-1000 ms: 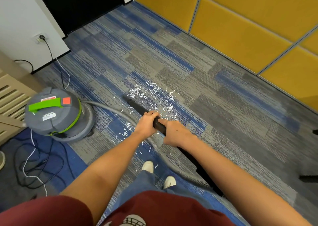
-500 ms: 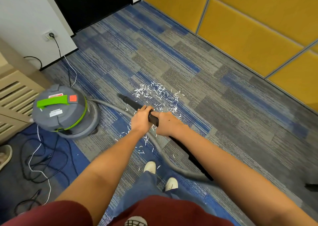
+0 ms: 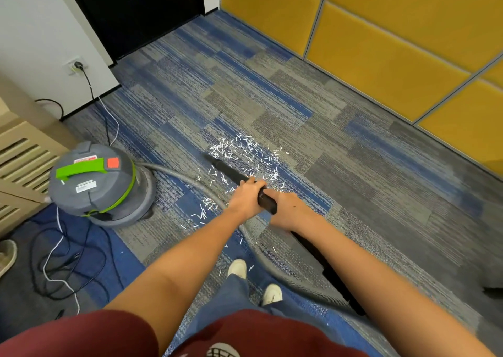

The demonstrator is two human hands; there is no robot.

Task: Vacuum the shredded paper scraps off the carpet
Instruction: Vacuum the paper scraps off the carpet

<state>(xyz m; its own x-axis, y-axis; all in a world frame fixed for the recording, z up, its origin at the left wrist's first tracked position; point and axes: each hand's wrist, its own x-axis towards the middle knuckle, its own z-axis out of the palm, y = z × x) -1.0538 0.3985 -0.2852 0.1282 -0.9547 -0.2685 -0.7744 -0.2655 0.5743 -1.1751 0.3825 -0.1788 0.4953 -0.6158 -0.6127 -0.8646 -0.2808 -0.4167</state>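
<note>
Right of the grey canister [image 3: 95, 185], fingers curl round the black wand [image 3: 228, 169]: left hand [image 3: 245, 196] ahead, probably steering, right hand [image 3: 289, 210] behind pushing, so its tip sits low at the paper scraps [image 3: 245, 150] strewn on the carpet [image 3: 299, 98].

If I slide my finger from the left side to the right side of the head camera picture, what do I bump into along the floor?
The beige slatted cabinet → grey and green vacuum canister → left hand → right hand, both hands gripping the black wand.
</note>
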